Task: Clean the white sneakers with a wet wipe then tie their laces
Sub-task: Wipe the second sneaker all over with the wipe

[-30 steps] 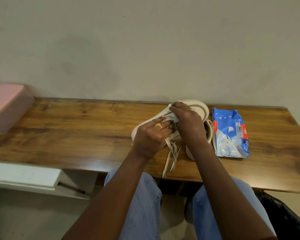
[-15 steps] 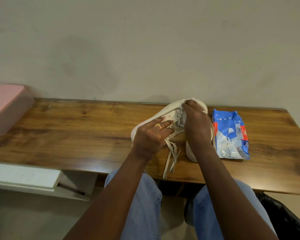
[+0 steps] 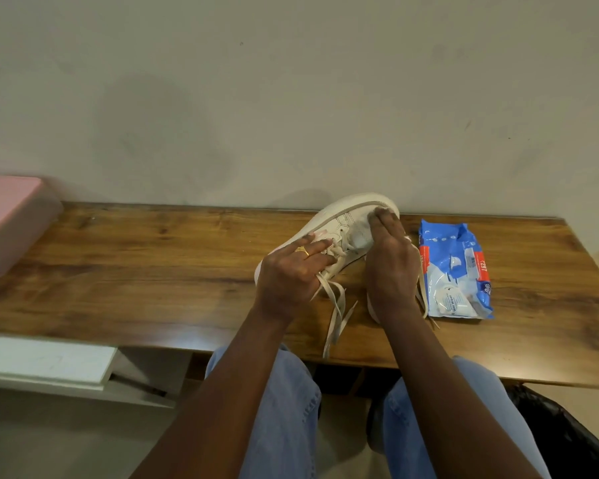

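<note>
Now sneaker (image 3: 347, 219) diag., toe far-R, heel near-L; R hand (image 3: 391, 267) presses wipe (image 3: 360, 240).

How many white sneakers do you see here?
2. The first sneaker is tilted up, gripped by the left hand; the second sneaker sits mostly hidden behind the right hand, beside the wipes pack.
</note>
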